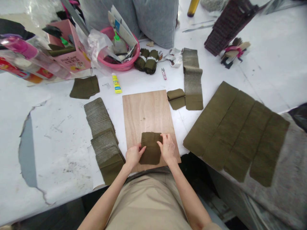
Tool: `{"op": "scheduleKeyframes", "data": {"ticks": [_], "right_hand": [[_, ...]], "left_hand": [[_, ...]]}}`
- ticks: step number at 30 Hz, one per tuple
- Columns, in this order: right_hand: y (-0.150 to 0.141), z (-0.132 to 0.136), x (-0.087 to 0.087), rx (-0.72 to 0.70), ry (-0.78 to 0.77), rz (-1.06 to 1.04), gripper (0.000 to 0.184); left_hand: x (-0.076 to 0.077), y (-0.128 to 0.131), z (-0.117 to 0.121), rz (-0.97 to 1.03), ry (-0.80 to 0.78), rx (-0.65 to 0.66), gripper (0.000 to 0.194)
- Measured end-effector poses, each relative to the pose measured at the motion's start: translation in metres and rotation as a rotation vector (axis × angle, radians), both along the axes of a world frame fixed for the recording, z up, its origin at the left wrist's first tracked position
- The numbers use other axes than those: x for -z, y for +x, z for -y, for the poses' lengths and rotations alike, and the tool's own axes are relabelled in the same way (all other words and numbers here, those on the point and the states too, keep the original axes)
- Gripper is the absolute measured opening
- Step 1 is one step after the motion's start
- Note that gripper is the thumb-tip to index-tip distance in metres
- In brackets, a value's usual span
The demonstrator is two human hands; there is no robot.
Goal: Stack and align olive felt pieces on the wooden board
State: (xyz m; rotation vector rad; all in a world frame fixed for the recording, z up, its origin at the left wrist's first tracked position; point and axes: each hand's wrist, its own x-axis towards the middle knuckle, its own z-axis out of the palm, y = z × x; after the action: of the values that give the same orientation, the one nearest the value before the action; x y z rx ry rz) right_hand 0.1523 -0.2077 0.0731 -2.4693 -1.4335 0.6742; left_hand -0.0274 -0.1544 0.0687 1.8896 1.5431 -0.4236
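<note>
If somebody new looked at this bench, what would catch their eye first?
Probably the bright pink basket at the back, left of centre, crammed with odds and ends. Next, perhaps, the broad olive fabric panels spread at the right, and the pale wooden board in the middle, where the left hand and right hand hold a small olive piece.

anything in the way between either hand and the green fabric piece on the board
Nothing visible: the left hand touches the olive-green fabric piece at its left edge, the right hand near its upper right corner.
</note>
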Motion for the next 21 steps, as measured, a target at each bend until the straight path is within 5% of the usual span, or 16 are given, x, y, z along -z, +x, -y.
{"op": "scheduleKeyframes", "data": {"ticks": [13,21], "right_hand": [[0.008,-0.015,0.002,-0.119,0.004,-0.031,0.016],[0.007,-0.016,0.003,-0.137,0.018,-0.008,0.017]], "left_hand": [[-0.005,0.005,0.000,-0.034,0.166,0.000,0.033],[-0.006,0.008,-0.005,0.007,0.295,0.142,0.035]]}}
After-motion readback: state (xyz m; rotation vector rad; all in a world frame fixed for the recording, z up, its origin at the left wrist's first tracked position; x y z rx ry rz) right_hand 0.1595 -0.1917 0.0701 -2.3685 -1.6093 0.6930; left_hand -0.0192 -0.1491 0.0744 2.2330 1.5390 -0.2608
